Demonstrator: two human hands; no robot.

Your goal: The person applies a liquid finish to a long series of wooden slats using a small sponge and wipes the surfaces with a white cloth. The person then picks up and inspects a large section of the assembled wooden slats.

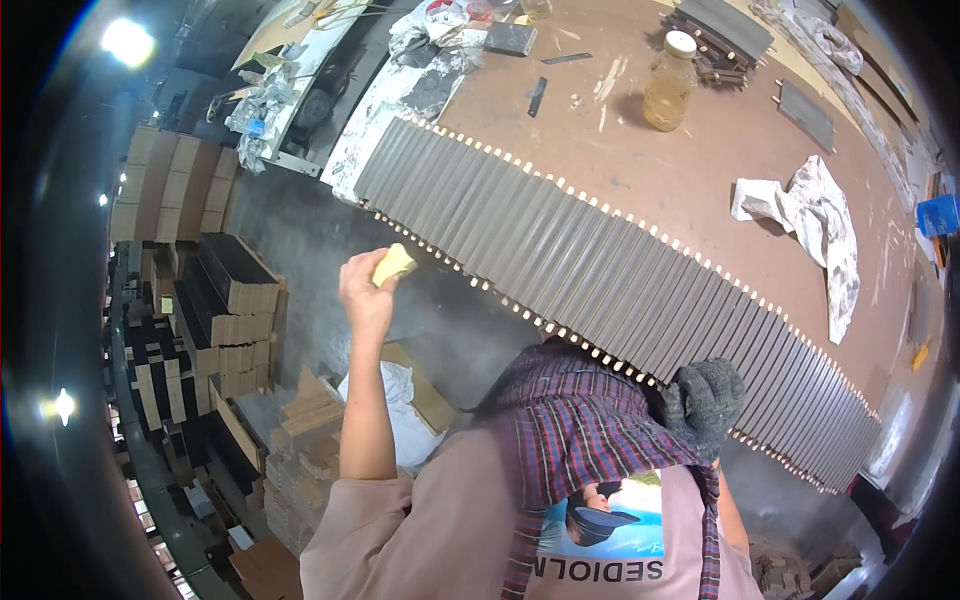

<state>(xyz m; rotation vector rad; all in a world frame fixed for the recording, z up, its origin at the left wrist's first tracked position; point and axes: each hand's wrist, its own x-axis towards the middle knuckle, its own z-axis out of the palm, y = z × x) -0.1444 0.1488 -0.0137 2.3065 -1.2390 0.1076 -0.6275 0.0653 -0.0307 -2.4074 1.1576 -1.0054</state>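
Observation:
A long row of grey wooden slats (560, 245) lies side by side along the table's near edge, with pale dowel ends sticking out at both ends. My left hand (365, 290) is raised off the near side of the row, at its left part. It pinches a small yellow sponge (395, 264), apart from the slats. My right hand (705, 405), in a dark grey knitted glove, is at the near edge of the row, right of the middle. Its fingers are curled, and whatever they may hold is hidden.
On the brown tabletop (620, 150) stand a lidded jar (670, 82) of yellowish liquid, a stained white rag (815, 230) and a stack of more slats (725, 35). Plastic sheeting (430, 60) covers the far left corner. Stacked boards (235, 300) and cardboard pieces (310, 430) stand on the floor at left.

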